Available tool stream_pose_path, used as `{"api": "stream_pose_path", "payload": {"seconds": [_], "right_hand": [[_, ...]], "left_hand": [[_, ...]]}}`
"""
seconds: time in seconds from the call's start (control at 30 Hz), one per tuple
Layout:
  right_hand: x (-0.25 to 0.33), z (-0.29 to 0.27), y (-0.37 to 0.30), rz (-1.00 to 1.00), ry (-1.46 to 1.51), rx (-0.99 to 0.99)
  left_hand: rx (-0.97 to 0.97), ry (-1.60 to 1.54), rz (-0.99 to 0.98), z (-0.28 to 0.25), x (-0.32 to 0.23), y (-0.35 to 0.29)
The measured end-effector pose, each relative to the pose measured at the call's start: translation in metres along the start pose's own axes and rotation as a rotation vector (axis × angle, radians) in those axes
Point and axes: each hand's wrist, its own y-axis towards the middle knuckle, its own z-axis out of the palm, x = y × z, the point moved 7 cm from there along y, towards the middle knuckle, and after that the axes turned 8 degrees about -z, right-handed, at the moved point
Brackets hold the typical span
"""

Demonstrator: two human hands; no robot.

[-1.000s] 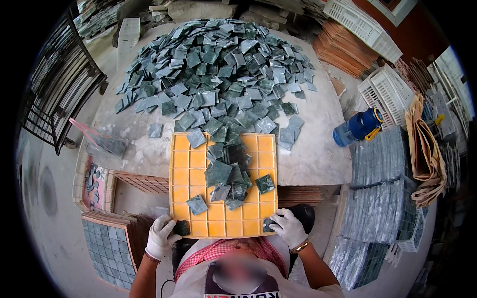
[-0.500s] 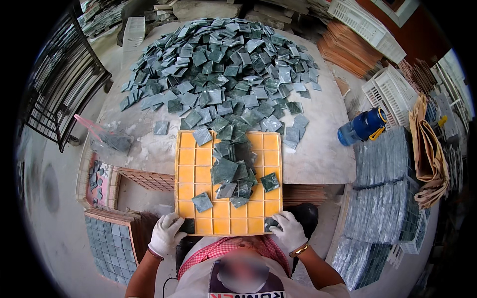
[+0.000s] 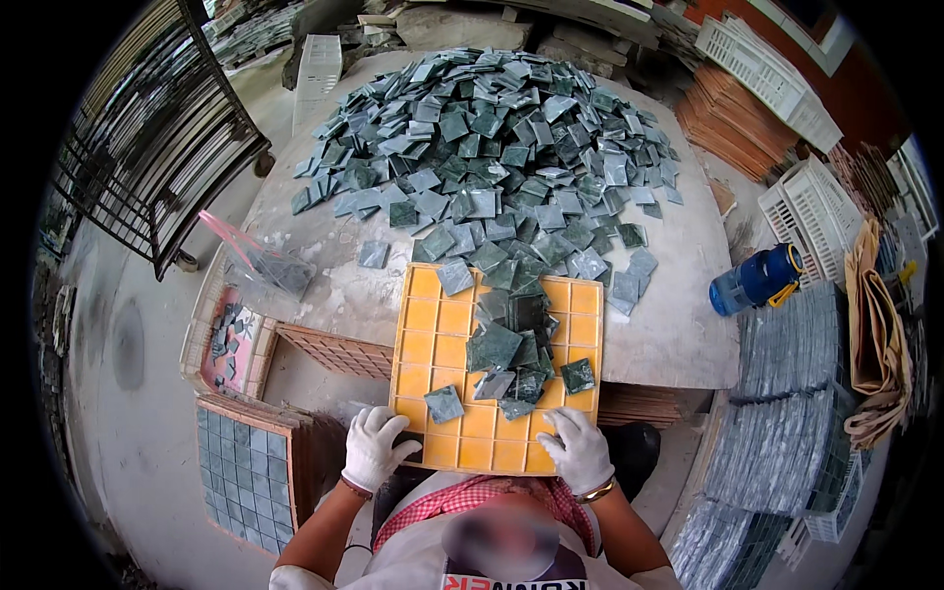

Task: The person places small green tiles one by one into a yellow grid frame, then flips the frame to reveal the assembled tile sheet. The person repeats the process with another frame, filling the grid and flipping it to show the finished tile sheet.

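A yellow gridded tray (image 3: pixel 415 351) rests against the near edge of the table, with dark green square stone tiles heaped loosely over its middle. My left hand (image 3: pixel 372 448), in a white glove, is at the tray's near left corner. Its thumb and fingers are apart beside a dark tile (image 3: pixel 410 453) in the corner cell. My right hand (image 3: pixel 578 452), also gloved, lies over the near right cells with fingers and thumb apart. Whatever is beneath its palm is hidden. Single tiles lie nearby on the grid, one tile (image 3: pixel 444 403) at left and another tile (image 3: pixel 578 376) at right.
A large mound of tiles (image 3: pixel 492 138) covers the far table (image 3: pixel 669 344). A blue bottle (image 3: pixel 752 280) stands at the right edge, near stacked wrapped tile sheets (image 3: pixel 777 433). Tile-filled panels (image 3: pixel 246 472) stand lower left. A metal rack (image 3: pixel 162 147) and white crates (image 3: pixel 811 206) flank the table.
The whole view has shifted, so the scene sits further right. Against the tray, my right hand has moved inward over the near right cells, and my left hand slightly farther up its side.
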Motion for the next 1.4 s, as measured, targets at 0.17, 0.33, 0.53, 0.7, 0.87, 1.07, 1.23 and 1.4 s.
{"api": "stream_pose_path", "payload": {"seconds": [0.17,0.33,0.53,0.7,0.87,1.07,1.23,1.4], "right_hand": [[0.018,0.028,0.024,0.005,-0.238,-0.057],[0.008,0.036,0.026,0.116,-0.219,-0.097],[-0.02,0.011,0.01,0.172,0.204,-0.044],[-0.046,0.02,-0.013,0.475,0.559,0.015],[-0.039,0.01,-0.016,0.156,0.15,0.059],[-0.016,0.009,-0.013,0.026,-0.188,0.278],[-0.023,0.0,-0.016,0.139,-0.013,0.162],[-0.048,-0.002,-0.019,0.396,0.407,0.091]], "left_hand": [[-0.067,0.041,0.015,0.003,-0.03,0.042],[0.006,0.066,0.041,0.03,-0.042,0.05],[0.043,-0.163,0.111,0.018,-0.033,0.039],[0.103,-0.131,0.12,0.018,-0.039,0.017],[0.071,-0.029,0.121,0.018,-0.034,0.002],[0.095,-0.02,0.136,0.015,-0.027,0.004],[0.096,-0.058,0.124,0.008,-0.03,0.009],[0.114,-0.113,0.101,0.001,-0.029,0.0]]}}
